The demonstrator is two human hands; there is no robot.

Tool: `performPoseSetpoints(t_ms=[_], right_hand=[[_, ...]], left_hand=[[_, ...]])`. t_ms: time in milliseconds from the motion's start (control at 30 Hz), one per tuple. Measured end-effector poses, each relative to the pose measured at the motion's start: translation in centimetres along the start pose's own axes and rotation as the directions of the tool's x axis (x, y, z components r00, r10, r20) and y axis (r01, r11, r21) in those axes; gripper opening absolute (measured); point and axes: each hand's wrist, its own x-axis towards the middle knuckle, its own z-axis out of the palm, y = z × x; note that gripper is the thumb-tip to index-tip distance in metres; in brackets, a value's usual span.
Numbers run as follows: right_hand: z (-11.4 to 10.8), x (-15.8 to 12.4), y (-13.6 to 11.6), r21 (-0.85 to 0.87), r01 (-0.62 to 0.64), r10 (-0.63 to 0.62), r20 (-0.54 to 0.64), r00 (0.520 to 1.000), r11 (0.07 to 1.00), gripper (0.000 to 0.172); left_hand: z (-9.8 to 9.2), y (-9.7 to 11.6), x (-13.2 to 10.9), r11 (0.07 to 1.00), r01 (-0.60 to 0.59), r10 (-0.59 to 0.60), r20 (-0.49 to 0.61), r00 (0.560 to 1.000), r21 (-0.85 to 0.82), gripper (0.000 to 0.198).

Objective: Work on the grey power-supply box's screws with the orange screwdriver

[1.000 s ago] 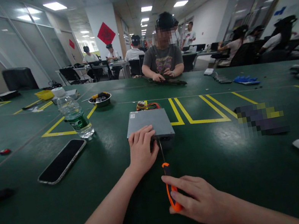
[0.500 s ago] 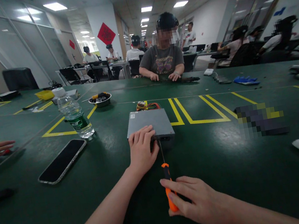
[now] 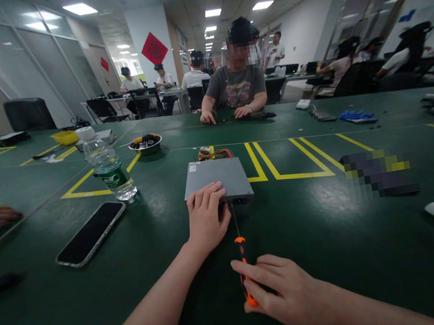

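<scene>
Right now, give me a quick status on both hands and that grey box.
Left hand flat on the grey box. Right hand gripping the screwdriver, tip at the box's near edge. Phone and bottle off left, clear.

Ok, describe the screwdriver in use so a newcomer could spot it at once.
On the green table, look just in front of the flat grey metal box that the left hand presses down. The screwdriver points at the box's near edge, its handle in the right hand. That bright orange handle sets it apart.
</scene>
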Motion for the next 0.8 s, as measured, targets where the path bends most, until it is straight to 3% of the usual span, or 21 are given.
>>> performPoseSetpoints(t_ms=[233,500,700,800], right_hand=[[-0.54,0.19,-0.18,-0.017,-0.036,0.037,0.063,0.997,0.999,0.025],[0.01,-0.24,-0.05,-0.025,0.029,-0.029,-0.013,0.999,0.999,0.008],[-0.6,0.18,-0.1,0.005,0.004,-0.004,0.011,1.0,1.0,0.025],[-0.63,0.33,-0.21,-0.023,-0.007,0.007,0.003,1.0,1.0,0.026]], left_hand=[[0.02,0.02,0.0,1.0,0.004,-0.004,0.004,1.0,-0.001,0.025],[-0.12,0.13,0.03,1.0,0.005,-0.005,0.005,1.0,-0.003,0.026],[-0.11,0.11,0.05,1.0,-0.002,0.002,0.0,1.0,0.003,0.024],[-0.07,0.08,0.04,1.0,0.0,0.0,-0.001,1.0,-0.003,0.024]])
